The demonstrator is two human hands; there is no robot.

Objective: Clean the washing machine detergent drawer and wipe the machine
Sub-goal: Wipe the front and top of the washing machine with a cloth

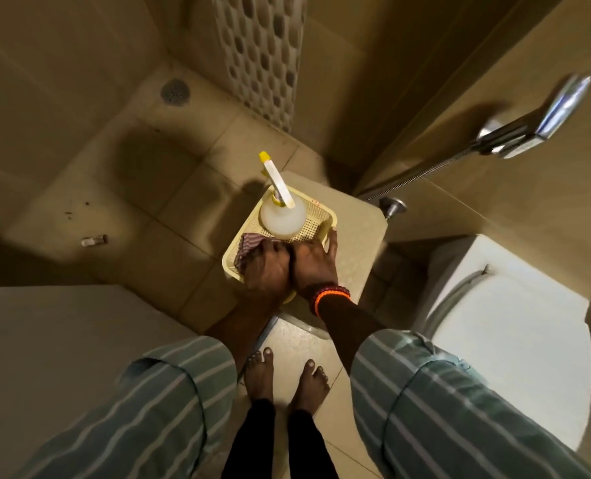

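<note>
I have both hands, left (265, 267) and right (313, 262), closed on the basket's (325, 216) near edge; I'd lift level so the bottle (283, 217) stays upright.

A pale yellow perforated basket (321, 216) sits on a beige stool (363, 243), toward its left edge. In the basket's far corner a translucent white spray bottle (283, 216) stands upright, its yellow-tipped nozzle pointing away. A striped cloth (251, 246) lies crumpled at the basket's left side.
</note>
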